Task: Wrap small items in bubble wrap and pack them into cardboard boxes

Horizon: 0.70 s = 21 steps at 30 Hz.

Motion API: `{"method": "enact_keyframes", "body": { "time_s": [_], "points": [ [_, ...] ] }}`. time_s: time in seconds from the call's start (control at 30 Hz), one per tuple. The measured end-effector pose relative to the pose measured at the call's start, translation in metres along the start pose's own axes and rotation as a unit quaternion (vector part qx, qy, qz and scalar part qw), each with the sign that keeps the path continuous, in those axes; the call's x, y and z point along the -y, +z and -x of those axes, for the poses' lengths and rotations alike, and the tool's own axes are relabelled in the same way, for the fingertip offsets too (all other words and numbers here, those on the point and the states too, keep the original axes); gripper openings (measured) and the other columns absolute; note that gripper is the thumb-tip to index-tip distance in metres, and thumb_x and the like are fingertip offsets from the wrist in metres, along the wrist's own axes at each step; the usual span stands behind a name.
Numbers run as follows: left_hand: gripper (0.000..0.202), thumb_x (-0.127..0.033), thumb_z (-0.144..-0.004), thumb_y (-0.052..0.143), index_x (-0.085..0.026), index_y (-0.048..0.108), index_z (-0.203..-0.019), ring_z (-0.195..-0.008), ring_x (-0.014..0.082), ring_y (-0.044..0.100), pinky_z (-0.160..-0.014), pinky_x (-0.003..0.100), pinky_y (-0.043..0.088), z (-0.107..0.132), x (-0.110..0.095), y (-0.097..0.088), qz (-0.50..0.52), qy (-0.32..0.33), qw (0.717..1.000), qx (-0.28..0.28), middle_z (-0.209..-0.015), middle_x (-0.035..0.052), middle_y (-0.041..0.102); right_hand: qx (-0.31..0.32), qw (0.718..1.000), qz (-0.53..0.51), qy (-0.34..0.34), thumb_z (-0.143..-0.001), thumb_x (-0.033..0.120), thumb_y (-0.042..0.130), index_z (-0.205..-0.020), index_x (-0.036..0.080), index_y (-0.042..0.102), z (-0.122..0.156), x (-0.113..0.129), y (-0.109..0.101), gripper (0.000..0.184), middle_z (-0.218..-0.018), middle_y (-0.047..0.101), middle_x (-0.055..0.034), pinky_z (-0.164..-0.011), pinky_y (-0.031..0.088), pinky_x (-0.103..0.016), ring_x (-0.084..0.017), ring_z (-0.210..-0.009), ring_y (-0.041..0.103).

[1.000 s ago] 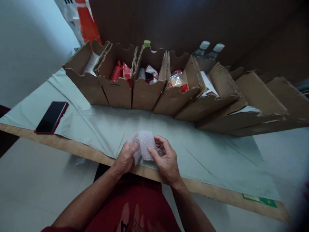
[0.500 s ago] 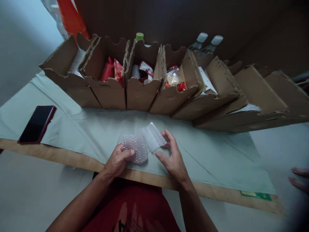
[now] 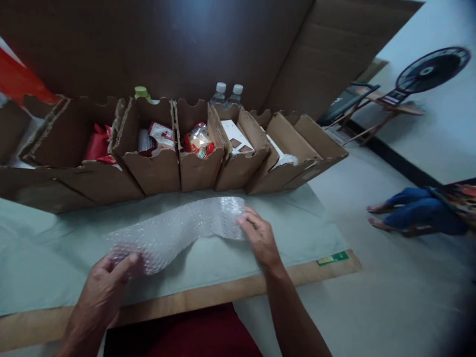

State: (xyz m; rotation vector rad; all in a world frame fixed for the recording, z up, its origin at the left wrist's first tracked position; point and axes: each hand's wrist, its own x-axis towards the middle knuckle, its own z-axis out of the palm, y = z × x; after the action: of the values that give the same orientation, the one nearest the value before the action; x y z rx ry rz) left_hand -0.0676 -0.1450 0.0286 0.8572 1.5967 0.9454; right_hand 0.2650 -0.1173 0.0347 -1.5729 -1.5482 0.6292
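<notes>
A long strip of clear bubble wrap (image 3: 178,230) stretches between my two hands above the cloth-covered table. My left hand (image 3: 106,280) grips its left end, thumb on top, the fingers partly hidden behind the plastic. My right hand (image 3: 259,233) pinches the right end, where the wrap curls over. The strip sags in a gentle wave and has nothing else visibly wrapped in it.
Behind the wrap stands a row of cardboard bins (image 3: 199,171) holding red packets (image 3: 98,144), a snack pack (image 3: 201,140) and a white box (image 3: 236,136). Bottles (image 3: 220,94) rise behind them. At right are a fan (image 3: 427,72) and a seated person's legs (image 3: 416,213).
The bubble wrap was bunched into small folds and is now drawn out into a long strip. My hands have moved apart. The view has turned right, and the phone is out of sight.
</notes>
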Motion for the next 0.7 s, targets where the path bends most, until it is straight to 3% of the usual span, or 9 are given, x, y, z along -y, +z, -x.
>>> {"method": "enact_keyframes", "body": {
  "time_s": [0.1, 0.2, 0.3, 0.4, 0.5, 0.53, 0.6, 0.7],
  "points": [
    [0.038, -0.055, -0.077, 0.074, -0.022, 0.073, -0.095, -0.086, 0.0282, 0.072, -0.075, 0.033, 0.054, -0.012, -0.004, -0.006, -0.176, 0.077, 0.981, -0.005, -0.088, 0.0052, 0.077, -0.046, 0.995, 0.092, 0.015, -0.095, 0.037, 0.052, -0.073, 0.024, 0.064, 0.005, -0.024, -0.023, 0.028, -0.118, 0.075, -0.0092, -0.098, 0.052, -0.043, -0.028, -0.112, 0.068],
    [0.041, -0.055, -0.085, 0.061, -0.022, 0.07, -0.109, -0.076, 0.0333, 0.072, -0.066, 0.036, 0.049, -0.02, 0.0, -0.002, -0.379, 0.116, 0.916, -0.063, -0.079, 0.0086, 0.075, -0.063, 0.979, 0.194, 0.026, -0.088, 0.032, 0.058, -0.072, 0.024, 0.065, 0.009, -0.046, -0.024, 0.019, -0.116, 0.076, -0.012, -0.097, 0.049, -0.05, -0.033, -0.111, 0.066],
    [0.055, -0.058, -0.091, 0.052, -0.02, 0.062, -0.128, -0.071, 0.0371, 0.072, -0.06, 0.038, 0.046, -0.025, 0.007, -0.007, -0.508, 0.104, 0.851, -0.084, -0.081, 0.0134, 0.075, -0.077, 0.969, 0.234, 0.015, -0.084, 0.031, 0.063, -0.089, 0.023, 0.072, 0.009, -0.055, -0.037, 0.013, -0.116, 0.076, -0.0149, -0.094, 0.047, -0.055, -0.037, -0.113, 0.064],
    [0.069, -0.063, -0.092, 0.053, -0.021, 0.046, -0.145, -0.082, 0.0373, 0.073, -0.064, 0.041, 0.052, -0.027, 0.009, -0.02, -0.519, 0.151, 0.836, -0.094, -0.1, 0.0145, 0.075, -0.133, 0.941, 0.305, -0.063, -0.091, 0.031, 0.059, -0.101, 0.024, 0.073, -0.005, -0.044, -0.085, 0.019, -0.116, 0.077, -0.0127, -0.094, 0.048, -0.054, -0.035, -0.111, 0.066],
    [0.062, -0.056, -0.094, 0.056, -0.022, 0.044, -0.145, -0.101, 0.0381, 0.07, -0.085, 0.05, 0.057, -0.024, 0.005, -0.011, -0.519, 0.302, 0.791, -0.115, -0.117, 0.016, 0.07, -0.189, 0.901, 0.356, -0.158, -0.098, 0.034, 0.055, -0.104, 0.026, 0.074, -0.045, -0.017, -0.148, 0.021, -0.119, 0.076, -0.0101, -0.098, 0.047, -0.052, -0.032, -0.113, 0.066],
    [0.055, -0.05, -0.096, 0.055, -0.022, 0.046, -0.143, -0.109, 0.0386, 0.067, -0.092, 0.052, 0.055, -0.021, 0.005, 0.0, -0.517, 0.372, 0.763, -0.107, -0.124, 0.0175, 0.067, -0.182, 0.892, 0.376, -0.173, -0.099, 0.031, 0.054, -0.107, 0.026, 0.074, -0.063, -0.006, -0.166, 0.023, -0.12, 0.077, -0.0091, -0.099, 0.046, -0.05, -0.031, -0.115, 0.066],
    [0.044, -0.038, -0.099, 0.051, -0.022, 0.05, -0.141, -0.123, 0.0393, 0.062, -0.099, 0.053, 0.053, -0.015, 0.008, 0.03, -0.502, 0.495, 0.707, -0.054, -0.138, 0.0198, 0.061, -0.112, 0.871, 0.442, -0.182, -0.094, 0.024, 0.06, -0.11, 0.023, 0.076, -0.105, 0.013, -0.192, 0.022, -0.117, 0.078, -0.0099, -0.093, 0.046, -0.046, -0.031, -0.112, 0.066],
    [0.042, -0.031, -0.098, 0.053, -0.023, 0.055, -0.139, -0.136, 0.0404, 0.054, -0.103, 0.055, 0.049, -0.007, 0.021, 0.07, -0.508, 0.565, 0.649, 0.041, -0.147, 0.0183, 0.059, 0.053, 0.822, 0.547, -0.15, -0.085, 0.019, 0.072, -0.104, 0.02, 0.081, -0.166, 0.032, -0.207, 0.02, -0.106, 0.081, -0.0094, -0.08, 0.041, -0.037, -0.028, -0.101, 0.068]
  ]
}}
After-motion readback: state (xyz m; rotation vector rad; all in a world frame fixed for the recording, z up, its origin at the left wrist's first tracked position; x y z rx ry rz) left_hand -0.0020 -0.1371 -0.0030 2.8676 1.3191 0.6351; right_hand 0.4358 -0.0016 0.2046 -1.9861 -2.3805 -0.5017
